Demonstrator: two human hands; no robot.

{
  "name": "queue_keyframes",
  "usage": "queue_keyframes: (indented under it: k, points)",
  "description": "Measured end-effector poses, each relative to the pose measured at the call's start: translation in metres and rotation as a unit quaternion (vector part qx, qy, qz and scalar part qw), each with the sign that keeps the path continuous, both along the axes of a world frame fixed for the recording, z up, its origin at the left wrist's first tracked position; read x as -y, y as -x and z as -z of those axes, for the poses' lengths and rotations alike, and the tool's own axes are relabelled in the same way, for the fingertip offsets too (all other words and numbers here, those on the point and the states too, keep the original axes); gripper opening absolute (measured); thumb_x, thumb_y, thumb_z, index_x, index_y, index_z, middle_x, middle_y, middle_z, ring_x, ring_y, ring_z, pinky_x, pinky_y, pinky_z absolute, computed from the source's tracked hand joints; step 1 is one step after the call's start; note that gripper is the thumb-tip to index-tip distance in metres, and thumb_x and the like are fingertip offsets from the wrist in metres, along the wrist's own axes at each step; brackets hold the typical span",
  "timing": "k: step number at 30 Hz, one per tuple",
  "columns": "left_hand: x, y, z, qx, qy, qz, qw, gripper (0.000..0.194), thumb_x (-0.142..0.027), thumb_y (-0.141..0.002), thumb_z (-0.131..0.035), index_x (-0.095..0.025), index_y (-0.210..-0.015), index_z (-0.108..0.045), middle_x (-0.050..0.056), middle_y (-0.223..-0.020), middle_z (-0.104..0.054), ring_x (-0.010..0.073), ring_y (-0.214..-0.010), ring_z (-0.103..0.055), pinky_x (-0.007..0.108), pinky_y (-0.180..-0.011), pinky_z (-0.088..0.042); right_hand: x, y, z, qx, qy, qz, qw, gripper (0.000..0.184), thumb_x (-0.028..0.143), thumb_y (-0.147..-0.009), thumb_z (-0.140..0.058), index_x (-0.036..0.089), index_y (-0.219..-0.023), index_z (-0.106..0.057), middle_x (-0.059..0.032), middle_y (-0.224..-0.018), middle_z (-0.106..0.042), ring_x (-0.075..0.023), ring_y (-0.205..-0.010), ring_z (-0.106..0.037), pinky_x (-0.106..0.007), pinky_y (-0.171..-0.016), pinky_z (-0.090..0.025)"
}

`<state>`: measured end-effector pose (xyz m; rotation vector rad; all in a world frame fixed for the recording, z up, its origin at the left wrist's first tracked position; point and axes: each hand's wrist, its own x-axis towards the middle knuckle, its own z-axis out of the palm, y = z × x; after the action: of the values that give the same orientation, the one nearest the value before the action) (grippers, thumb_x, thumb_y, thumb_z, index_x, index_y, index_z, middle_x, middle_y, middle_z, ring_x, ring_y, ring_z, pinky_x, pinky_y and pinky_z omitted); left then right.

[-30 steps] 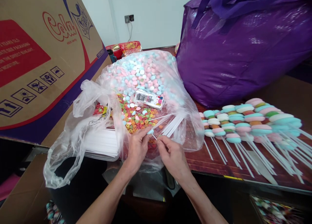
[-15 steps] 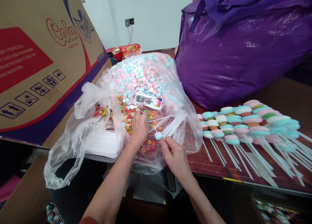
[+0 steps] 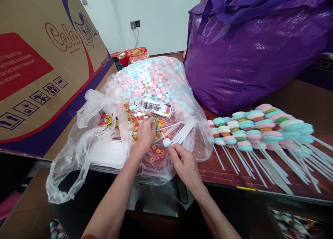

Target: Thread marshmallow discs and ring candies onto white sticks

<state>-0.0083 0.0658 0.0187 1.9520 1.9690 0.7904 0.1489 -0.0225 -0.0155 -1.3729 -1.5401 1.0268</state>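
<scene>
My right hand (image 3: pixel 184 162) pinches a thin white stick that carries a pink, white and blue marshmallow (image 3: pixel 167 142). Most of that stick is hidden by the fingers. My left hand (image 3: pixel 146 133) is among the gummy rings (image 3: pixel 158 149) at the front of a clear plastic bag (image 3: pixel 197 128). Its fingers are bent and close together; what they hold, if anything, I cannot make out. Pink, blue and white marshmallows (image 3: pixel 153 81) fill the back of the bag. Loose white sticks (image 3: pixel 186 132) lie right of my left hand, and a stack of printed cards (image 3: pixel 156 107) lies just beyond it.
Finished-looking marshmallow skewers (image 3: pixel 256 128) lie in rows on the wooden table (image 3: pixel 208 169) to the right. A purple bag (image 3: pixel 249 55) stands behind them. On the left are a large cardboard box (image 3: pixel 33 65) and a bundle of white sticks (image 3: pixel 106 154).
The view has shifted slightly. My left hand stays among the gummy rings, and my right hand keeps the stick with its marshmallow at nearly the same spot.
</scene>
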Motion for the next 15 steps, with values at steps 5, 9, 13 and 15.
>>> queue_keyframes:
  k: [5,9,13,15]
  points:
    - [0.016,0.01,0.007,0.371,0.021,0.032,0.928,0.015,-0.022,-0.083,-0.06,-0.016,-0.088,-0.072,0.002,-0.081,-0.068,0.0154,-0.073,-0.06,0.027,-0.071,-0.045,-0.002,0.001,-0.006,-0.048,-0.017,-0.009,0.999,0.03,0.042,-0.095,-0.05,0.018,-0.085,-0.064,0.0032,-0.062,-0.048,-0.0123,-0.056,-0.043,-0.023,-0.053,-0.035]
    - [0.029,0.007,0.008,0.526,0.05,0.044,0.848,0.019,-0.028,-0.074,-0.073,-0.015,-0.089,-0.072,0.001,-0.081,-0.067,0.0111,-0.071,-0.057,0.023,-0.068,-0.044,-0.003,0.005,-0.01,-0.046,-0.026,-0.026,0.998,0.029,0.041,-0.095,-0.051,0.017,-0.087,-0.066,0.0025,-0.063,-0.051,-0.0123,-0.057,-0.045,-0.023,-0.054,-0.037]
    - [0.036,0.001,0.006,0.619,0.071,0.022,0.782,0.03,-0.027,-0.066,-0.082,-0.017,-0.09,-0.069,-0.001,-0.079,-0.067,0.0086,-0.07,-0.057,0.02,-0.068,-0.045,-0.002,0.007,-0.01,-0.038,-0.02,-0.023,0.999,0.03,0.041,-0.095,-0.051,0.017,-0.087,-0.066,0.002,-0.062,-0.052,-0.0124,-0.057,-0.045,-0.023,-0.053,-0.037]
    - [0.038,0.001,0.006,0.638,0.073,0.016,0.766,0.031,-0.025,-0.063,-0.084,-0.017,-0.088,-0.067,-0.002,-0.079,-0.067,0.0082,-0.07,-0.058,0.02,-0.068,-0.045,-0.001,0.007,-0.011,-0.038,-0.016,-0.024,0.999,0.029,0.041,-0.094,-0.051,0.017,-0.087,-0.066,0.0018,-0.062,-0.052,-0.0125,-0.057,-0.046,-0.022,-0.053,-0.037]
